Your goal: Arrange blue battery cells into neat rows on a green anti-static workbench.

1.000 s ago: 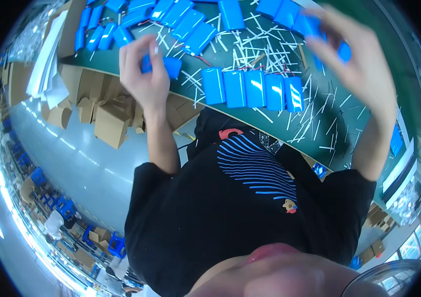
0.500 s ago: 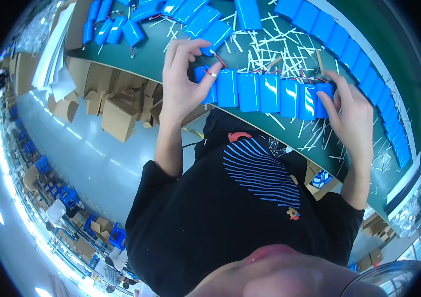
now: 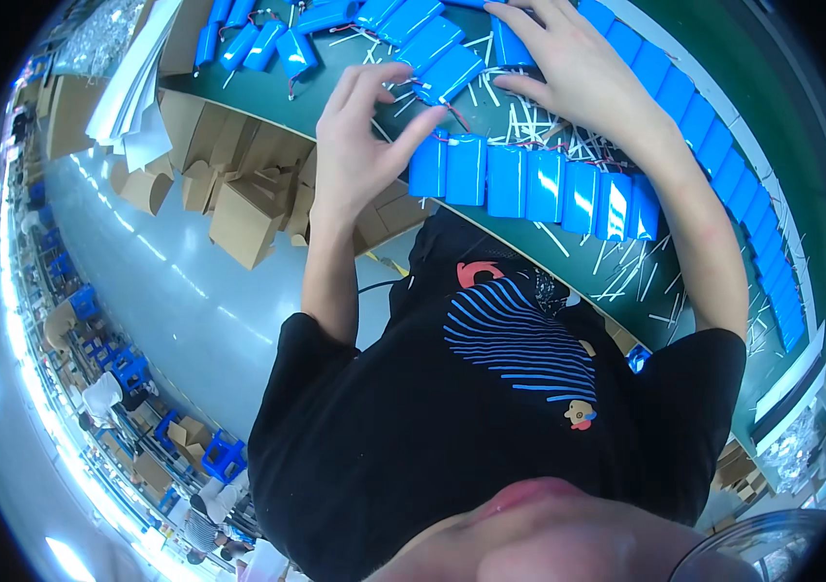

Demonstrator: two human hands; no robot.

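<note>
"What surrounds the row of 7 blue packs (image 3: 506, 184)?"

"Left hand (image 3: 356, 136), grip spread, near its left end. Beyond its middle, a lone blue pack (image 3: 511, 48), long axis pointing rowward; nearer it, the right hand (image 3: 576, 73), grip spread."

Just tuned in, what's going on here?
A person at a green table is handling blue packs. Their left hand is open beside the left end of a near row of blue packs. Their right hand is at a separate blue pack farther back; whether it grips is unclear. White strips lie scattered, and a curved line of packs runs along the right.
</note>
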